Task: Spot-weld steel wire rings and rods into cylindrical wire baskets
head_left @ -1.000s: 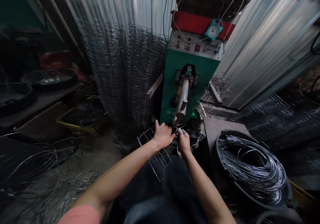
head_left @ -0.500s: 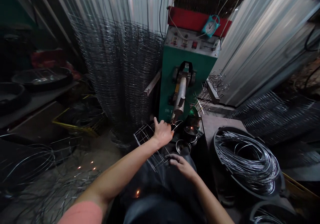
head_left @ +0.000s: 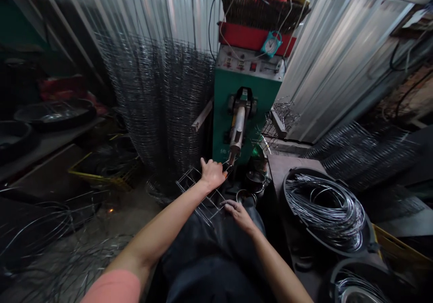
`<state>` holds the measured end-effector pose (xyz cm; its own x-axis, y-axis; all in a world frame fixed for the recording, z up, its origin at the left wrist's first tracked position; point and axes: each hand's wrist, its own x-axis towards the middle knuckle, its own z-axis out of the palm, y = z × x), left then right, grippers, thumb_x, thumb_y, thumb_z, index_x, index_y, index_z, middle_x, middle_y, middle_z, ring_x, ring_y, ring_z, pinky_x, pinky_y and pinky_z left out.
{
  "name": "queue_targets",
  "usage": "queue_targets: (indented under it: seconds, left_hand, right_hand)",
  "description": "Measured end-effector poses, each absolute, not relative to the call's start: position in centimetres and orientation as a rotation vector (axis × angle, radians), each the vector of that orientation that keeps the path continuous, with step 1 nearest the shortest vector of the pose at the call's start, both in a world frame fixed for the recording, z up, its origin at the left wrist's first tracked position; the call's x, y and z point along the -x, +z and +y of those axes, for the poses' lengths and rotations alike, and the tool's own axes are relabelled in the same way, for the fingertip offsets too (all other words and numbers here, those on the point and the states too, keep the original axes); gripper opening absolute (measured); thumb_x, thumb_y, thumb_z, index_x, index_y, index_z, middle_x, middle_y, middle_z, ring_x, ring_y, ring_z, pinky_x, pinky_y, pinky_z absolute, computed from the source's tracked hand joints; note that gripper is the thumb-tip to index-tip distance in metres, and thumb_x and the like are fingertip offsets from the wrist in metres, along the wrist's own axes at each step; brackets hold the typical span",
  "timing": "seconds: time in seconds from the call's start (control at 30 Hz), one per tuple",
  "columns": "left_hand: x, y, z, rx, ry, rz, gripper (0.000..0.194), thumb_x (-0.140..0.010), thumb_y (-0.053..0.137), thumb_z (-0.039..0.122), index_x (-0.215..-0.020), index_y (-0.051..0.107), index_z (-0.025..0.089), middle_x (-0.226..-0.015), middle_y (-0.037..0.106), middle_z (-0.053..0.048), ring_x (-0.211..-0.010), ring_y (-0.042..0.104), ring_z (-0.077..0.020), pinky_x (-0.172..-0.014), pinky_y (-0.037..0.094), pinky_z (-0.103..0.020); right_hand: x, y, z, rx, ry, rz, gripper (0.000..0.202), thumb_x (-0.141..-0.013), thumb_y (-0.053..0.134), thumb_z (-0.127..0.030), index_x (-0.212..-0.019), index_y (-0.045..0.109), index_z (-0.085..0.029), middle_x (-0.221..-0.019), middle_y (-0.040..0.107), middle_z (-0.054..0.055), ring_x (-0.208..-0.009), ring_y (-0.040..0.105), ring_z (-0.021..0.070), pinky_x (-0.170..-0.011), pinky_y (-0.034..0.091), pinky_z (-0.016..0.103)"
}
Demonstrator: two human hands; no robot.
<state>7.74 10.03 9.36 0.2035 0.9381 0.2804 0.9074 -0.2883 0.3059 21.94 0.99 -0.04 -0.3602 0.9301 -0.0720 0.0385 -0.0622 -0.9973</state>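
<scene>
A small wire rack [head_left: 209, 203] of thin metal rods is held over my lap, its far end under the electrode arm [head_left: 237, 136] of a green spot welder [head_left: 221, 86]. My left hand [head_left: 213, 175] is closed on the rack's far part, close to the electrode tip, with orange covering on its fingertips. At the rack's near right edge, my right hand [head_left: 237, 212] pinches a wire between thumb and darkened fingers. The exact contact between electrode and wire is too small to make out.
Tall stacks of wire frames [head_left: 186, 104] stand left of the welder. At the right, a black tub [head_left: 287, 195] holds coiled or bent wires [head_left: 324, 208]. A yellow crate [head_left: 91, 176] and loose wires [head_left: 77, 262] lie at the left. A small teal clock [head_left: 271, 44] hangs above.
Most sparks on the floor and over my lap have gone; one glow remains at the left. The whole view has shifted slightly. Both hands keep their hold on the rack.
</scene>
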Motion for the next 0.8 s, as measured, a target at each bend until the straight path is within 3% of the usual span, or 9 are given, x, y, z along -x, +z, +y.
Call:
queue_targets:
  seconds: [0.27, 0.5, 0.63, 0.7, 0.8]
  left_hand:
    - [-7.7, 9.8, 10.3, -2.412, 0.350, 1.893, 0.032, -0.079, 0.048, 0.039, -0.087, 0.065, 0.014, -0.090, 0.067, -0.015, -0.096, 0.052, -0.0303, -0.095, 0.023, -0.057]
    - [-7.8, 10.8, 10.8, -2.344, 0.291, 1.846, 0.036, -0.078, 0.051, 0.044, -0.092, 0.065, 0.013, -0.094, 0.066, -0.016, -0.103, 0.050, -0.0326, -0.096, 0.022, -0.061]
    - [-4.7, 10.5, 8.3, -2.304, 0.587, 1.728, 0.064, -0.075, 0.050, 0.058, -0.124, 0.047, 0.017, -0.113, 0.059, -0.014, -0.111, 0.046, -0.0317, -0.098, 0.016, -0.065]
    - [-2.0, 9.2, 5.5, -2.235, 0.827, 1.656, 0.074, -0.073, 0.050, 0.062, -0.132, 0.037, 0.019, -0.124, 0.052, -0.013, -0.116, 0.043, -0.0294, -0.101, 0.020, -0.060]
    - [1.6, 6.2, -0.1, -2.081, 1.159, 1.583, 0.076, -0.073, 0.050, 0.062, -0.133, 0.034, 0.020, -0.127, 0.048, -0.013, -0.118, 0.043, -0.0257, -0.100, 0.032, -0.046]
  right_hand:
    - [-21.7, -0.1, 1.3, 1.090, 1.553, -1.449, 0.046, -0.073, 0.057, -0.059, -0.089, 0.066, -0.017, -0.064, 0.056, -0.001, -0.057, 0.046, 0.0110, -0.056, 0.037, 0.023]
    - [-20.9, -0.5, 1.1, 1.103, 1.480, -1.449, 0.035, -0.077, 0.055, -0.051, -0.086, 0.066, -0.020, -0.071, 0.058, 0.000, -0.066, 0.050, 0.0135, -0.063, 0.040, 0.024]
    - [-20.3, 0.0, -0.4, 1.204, 1.292, -1.414, 0.033, -0.080, 0.051, -0.049, -0.085, 0.065, -0.019, -0.074, 0.059, 0.002, -0.071, 0.052, 0.0157, -0.066, 0.041, 0.025]
    - [-20.2, 0.8, -1.7, 1.253, 1.254, -1.397, 0.036, -0.079, 0.051, -0.051, -0.085, 0.064, -0.018, -0.075, 0.061, 0.003, -0.071, 0.053, 0.0169, -0.067, 0.043, 0.026]
    - [-20.8, 1.7, -3.8, 1.342, 1.219, -1.363, 0.041, -0.079, 0.048, -0.054, -0.083, 0.064, -0.017, -0.076, 0.063, 0.005, -0.072, 0.056, 0.0188, -0.066, 0.045, 0.028]
